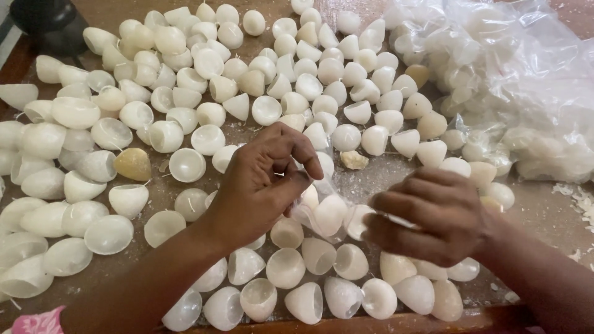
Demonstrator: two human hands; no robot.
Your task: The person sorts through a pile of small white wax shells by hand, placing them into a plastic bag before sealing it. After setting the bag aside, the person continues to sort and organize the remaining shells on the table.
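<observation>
Item: small clear plastic bag (325, 210) holding a few white wax cups, centre of the wooden table (544, 210). Left hand (263, 182) pinches its mouth shut; right hand (433, 216) closed around its other end, apparently. Risk: thin film tearing, cups spilling among loose white cups (185, 164). Large clear unlabelled bag (520, 80), filled, upper right.

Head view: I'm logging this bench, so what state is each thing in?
Small clear bag: stretched between both hands, with white pieces inside.
Left hand: fingers pinched shut on the small clear bag.
Right hand: closed on the bag's other end.
Wax cones: loose, spread across the wooden table.
Large plastic bag: crumpled, holding more cones.
</observation>
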